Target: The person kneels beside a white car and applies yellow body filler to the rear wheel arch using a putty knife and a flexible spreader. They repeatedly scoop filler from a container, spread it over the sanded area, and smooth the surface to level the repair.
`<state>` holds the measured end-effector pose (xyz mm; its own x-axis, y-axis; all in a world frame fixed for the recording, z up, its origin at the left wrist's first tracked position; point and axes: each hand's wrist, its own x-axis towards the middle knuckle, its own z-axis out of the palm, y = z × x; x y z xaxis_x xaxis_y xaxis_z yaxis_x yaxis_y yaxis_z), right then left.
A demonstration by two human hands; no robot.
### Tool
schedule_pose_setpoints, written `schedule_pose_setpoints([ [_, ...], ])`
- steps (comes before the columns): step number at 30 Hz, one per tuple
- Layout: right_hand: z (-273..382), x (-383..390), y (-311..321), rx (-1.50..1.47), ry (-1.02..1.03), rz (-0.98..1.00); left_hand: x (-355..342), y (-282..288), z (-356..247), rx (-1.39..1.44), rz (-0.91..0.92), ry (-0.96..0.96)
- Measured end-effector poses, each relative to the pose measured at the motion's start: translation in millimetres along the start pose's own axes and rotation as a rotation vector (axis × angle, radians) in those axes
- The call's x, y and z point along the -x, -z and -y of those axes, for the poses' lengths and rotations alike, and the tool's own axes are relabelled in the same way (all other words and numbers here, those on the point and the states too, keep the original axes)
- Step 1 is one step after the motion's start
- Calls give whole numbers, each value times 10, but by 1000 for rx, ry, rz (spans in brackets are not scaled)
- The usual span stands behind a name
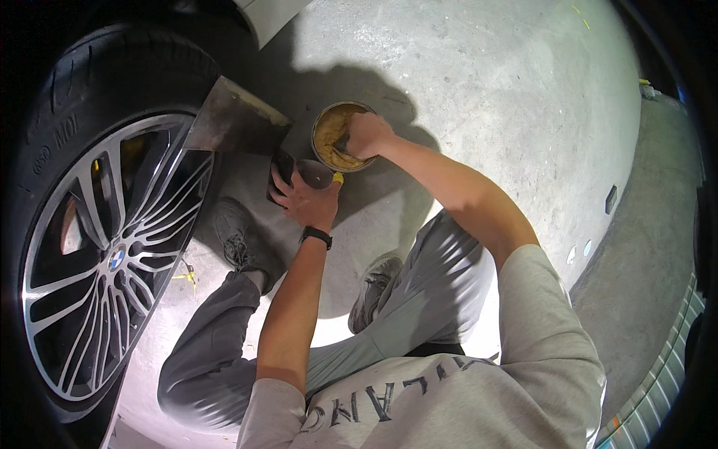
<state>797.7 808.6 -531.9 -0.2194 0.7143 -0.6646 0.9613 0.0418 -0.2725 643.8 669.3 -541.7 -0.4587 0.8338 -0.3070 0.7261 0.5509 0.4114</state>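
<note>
A round can [317,150] of thick tan paste [333,133] stands on the concrete floor ahead of me. My right hand [368,137] reaches over its right rim, fingers closed. A small dark part of what they grip shows at the paste; the rest is hidden. Just below left of the can, my left hand [310,200] holds a dark, flat-sided piece [315,173], its fingers parted along the left side. Something small and yellow [338,178] shows by the thumb. Beyond those fingers, a grey-brown flat panel [238,120] juts from beside the tyre.
A car wheel with a black tyre [56,127] and silver multi-spoke rim [120,217] fills the left side. A pale body panel [269,19] hangs at the top. My shoes [238,236] rest on the concrete floor [508,97]. A ribbed metal strip [662,389] lies at lower right.
</note>
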Motion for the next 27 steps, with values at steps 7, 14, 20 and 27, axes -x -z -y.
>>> schedule_pose_setpoints([
  [7, -144, 143, 242, -115, -37, -141, 20, 35, 15, -62, 22, -4],
  [14, -100, 173, 112, -259, -24, -122, 191, 137, 143, -77, 65, -82],
  [20, -166, 115, 63, -291, -62, -188, 244, 304, 158, -113, 89, -199],
  [27, -473, 555, 396, -778, -152, -262, 163, 557, -182, -154, 56, -378],
])
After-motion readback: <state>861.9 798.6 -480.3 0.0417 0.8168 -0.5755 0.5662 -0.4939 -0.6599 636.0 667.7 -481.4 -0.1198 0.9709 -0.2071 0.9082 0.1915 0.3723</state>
